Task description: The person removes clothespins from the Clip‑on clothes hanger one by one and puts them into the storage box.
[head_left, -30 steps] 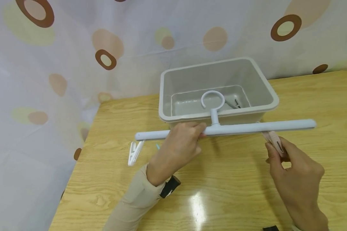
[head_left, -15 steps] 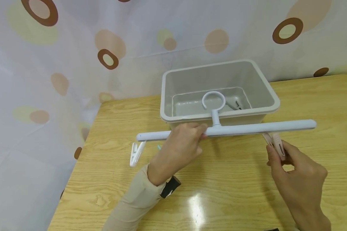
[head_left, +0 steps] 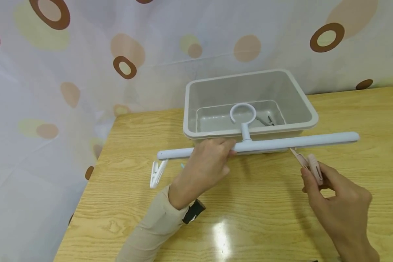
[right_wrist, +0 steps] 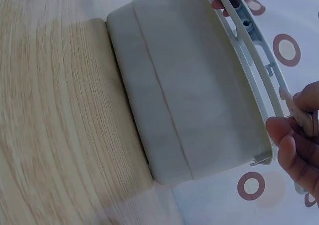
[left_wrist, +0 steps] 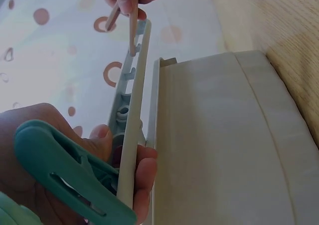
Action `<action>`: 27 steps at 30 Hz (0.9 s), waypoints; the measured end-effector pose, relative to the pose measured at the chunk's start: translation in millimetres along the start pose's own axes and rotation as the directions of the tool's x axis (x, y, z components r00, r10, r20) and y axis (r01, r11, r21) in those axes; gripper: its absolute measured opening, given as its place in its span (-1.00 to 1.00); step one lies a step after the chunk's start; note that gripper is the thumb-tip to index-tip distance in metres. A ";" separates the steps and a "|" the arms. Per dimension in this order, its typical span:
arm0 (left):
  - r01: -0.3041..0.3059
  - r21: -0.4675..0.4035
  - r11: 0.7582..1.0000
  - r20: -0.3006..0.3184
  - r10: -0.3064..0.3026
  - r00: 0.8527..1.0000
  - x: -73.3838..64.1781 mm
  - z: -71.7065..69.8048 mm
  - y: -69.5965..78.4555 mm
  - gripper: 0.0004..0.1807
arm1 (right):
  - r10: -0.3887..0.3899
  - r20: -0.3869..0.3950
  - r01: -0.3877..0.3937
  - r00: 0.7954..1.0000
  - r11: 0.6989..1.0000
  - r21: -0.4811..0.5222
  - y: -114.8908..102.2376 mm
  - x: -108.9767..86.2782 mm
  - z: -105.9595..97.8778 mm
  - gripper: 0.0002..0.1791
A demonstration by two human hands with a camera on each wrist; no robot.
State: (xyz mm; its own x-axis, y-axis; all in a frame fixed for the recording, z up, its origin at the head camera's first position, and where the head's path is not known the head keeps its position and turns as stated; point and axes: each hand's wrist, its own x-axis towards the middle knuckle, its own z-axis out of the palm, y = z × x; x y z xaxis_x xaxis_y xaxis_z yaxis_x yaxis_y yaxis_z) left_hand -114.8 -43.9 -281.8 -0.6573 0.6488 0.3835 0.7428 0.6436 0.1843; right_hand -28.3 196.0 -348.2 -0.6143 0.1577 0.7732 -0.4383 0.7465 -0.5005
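My left hand (head_left: 203, 167) grips a pale blue-white hanger bar (head_left: 281, 145) just left of its round hook (head_left: 243, 112). At the bar's left end hangs a white clip (head_left: 158, 174). A teal clip (left_wrist: 75, 175) hangs by the left hand in the left wrist view, mostly hidden in the head view. My right hand (head_left: 337, 196) pinches a pale pink clip (head_left: 314, 169) between thumb and fingers. This clip's narrow end meets the bar's underside, right of the hook. Slots and pegs show along that underside (left_wrist: 124, 93); whether the clip is hooked there I cannot tell.
A grey-beige plastic bin (head_left: 213, 134) stands behind the bar on a wood-grain table (head_left: 118, 189). Inside it lies a small grey clip-like thing (head_left: 266, 122). A patterned cloth (head_left: 163, 83) hangs behind and to the left.
The pink clip's narrow end has slid slightly left under the bar, and more of the clip shows below it. The bar's right end has risen a little. The left hand keeps its grip.
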 end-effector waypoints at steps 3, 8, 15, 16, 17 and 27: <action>0.000 0.014 1.000 -0.009 0.000 1.000 0.4 -1.0 -0.4 -0.96 | -0.020 0.004 0.020 1.000 1.000 -0.006 -0.7 1.0 -1.1 -0.54; 0.006 0.005 1.000 -0.016 -0.006 1.000 -0.5 -2.0 -1.4 -0.95 | -0.072 0.024 0.072 0.997 0.997 -0.010 -4.0 3.3 -1.6 -0.41; 0.026 -0.028 0.999 -0.052 -0.028 0.998 -6.6 -3.3 -3.6 -0.92 | -0.209 0.093 0.214 0.973 0.975 -0.051 -22.5 19.3 -9.2 -0.38; 0.026 -0.028 0.999 -0.056 -0.027 0.998 -7.1 -3.4 -4.1 -0.91 | -0.226 0.100 0.232 0.969 0.971 -0.053 -25.4 22.6 -11.0 -0.39; 0.024 -0.024 0.999 -0.061 -0.025 0.998 -7.3 -3.7 -4.5 -0.91 | -0.240 0.106 0.247 0.965 0.968 -0.052 -27.7 26.0 -12.6 -0.38; -0.013 -0.040 0.999 -0.066 0.010 0.998 -4.3 -5.8 -5.6 -0.93 | -0.289 0.257 0.326 0.922 0.938 -0.116 -36.8 66.0 -20.5 -0.36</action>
State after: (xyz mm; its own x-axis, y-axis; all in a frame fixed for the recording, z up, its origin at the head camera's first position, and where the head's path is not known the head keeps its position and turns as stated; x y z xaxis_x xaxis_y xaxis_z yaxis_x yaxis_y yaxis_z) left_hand -115.5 -52.6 -279.2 -0.6401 0.6269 0.4442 0.7556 0.6184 0.2160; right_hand -39.2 192.2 -270.8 -0.6088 -0.2362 0.7574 -0.5356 0.8266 -0.1728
